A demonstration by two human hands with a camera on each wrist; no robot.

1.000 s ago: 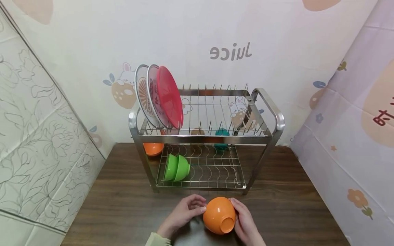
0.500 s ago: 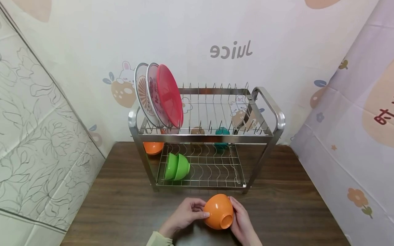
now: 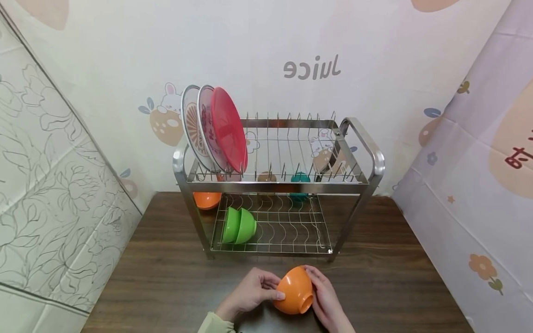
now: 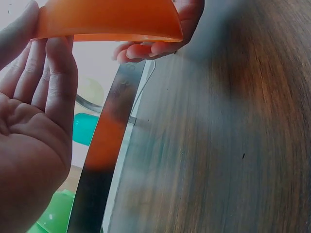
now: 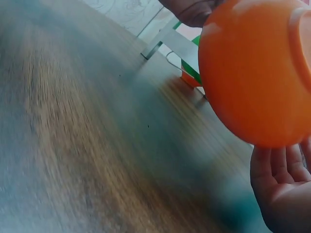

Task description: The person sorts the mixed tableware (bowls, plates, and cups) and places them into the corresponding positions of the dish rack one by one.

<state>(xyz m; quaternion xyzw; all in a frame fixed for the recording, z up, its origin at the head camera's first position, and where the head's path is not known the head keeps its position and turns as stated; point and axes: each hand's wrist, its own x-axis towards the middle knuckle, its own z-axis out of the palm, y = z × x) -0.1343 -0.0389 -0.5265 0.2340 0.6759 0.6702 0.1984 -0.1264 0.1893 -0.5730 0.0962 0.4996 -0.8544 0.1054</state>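
An orange bowl (image 3: 294, 291) is tipped on its side in front of the rack, its foot facing right and toward me. My left hand (image 3: 254, 292) pinches its left edge, thumb on the outer wall and fingers behind. On the other side my right hand (image 3: 326, 296) holds the bowl, fingers along its far right edge; the right thumb is hidden in the head view. From the left wrist, the bowl (image 4: 112, 19) shows its rim above the table. The right wrist view has the bowl (image 5: 252, 73) large, with right-hand fingers (image 5: 279, 162) against it.
A two-tier metal dish rack (image 3: 275, 188) stands behind the hands. Upright on its top left are a red plate (image 3: 230, 132) and two patterned plates. Two nested green bowls (image 3: 245, 226) lie on the lower left. Behind are another orange bowl (image 3: 207, 200), a teal cup (image 3: 300, 185) and a brown one.
The orange bowl has turned so its foot points more to the right. My left hand has moved onto its edge and now grips it. The right-hand fingers have shifted left along the bowl.
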